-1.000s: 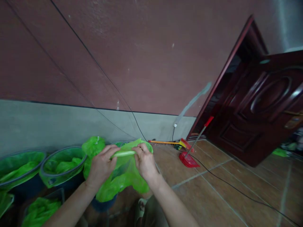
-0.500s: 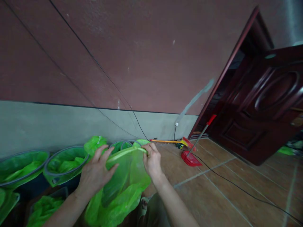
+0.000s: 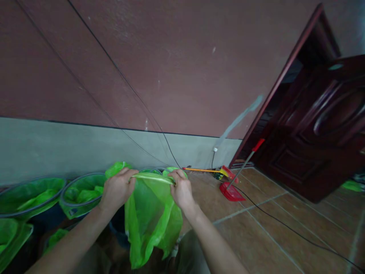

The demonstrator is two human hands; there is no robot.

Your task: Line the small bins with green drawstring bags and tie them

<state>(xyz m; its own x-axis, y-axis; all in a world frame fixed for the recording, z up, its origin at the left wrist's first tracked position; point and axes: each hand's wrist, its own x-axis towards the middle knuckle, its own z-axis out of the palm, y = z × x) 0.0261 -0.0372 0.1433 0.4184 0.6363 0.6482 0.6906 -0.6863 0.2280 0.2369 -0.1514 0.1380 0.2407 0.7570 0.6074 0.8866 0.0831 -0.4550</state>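
The green plastic bag (image 3: 151, 220) is hanging in front of the person, and both hands are pinching its top edge. The left hand (image 3: 116, 189), flat a moment ago, is now gripping like the right hand (image 3: 181, 189). Green-lined buckets (image 3: 82, 194) are standing behind, a red dustpan (image 3: 230, 192) farther right.

Left hand (image 3: 116, 189) and right hand (image 3: 180, 189) each pinch the top edge of a green plastic bag (image 3: 151, 220), hanging between them. Green-lined bins (image 3: 81, 190) sit just beyond the left hand.
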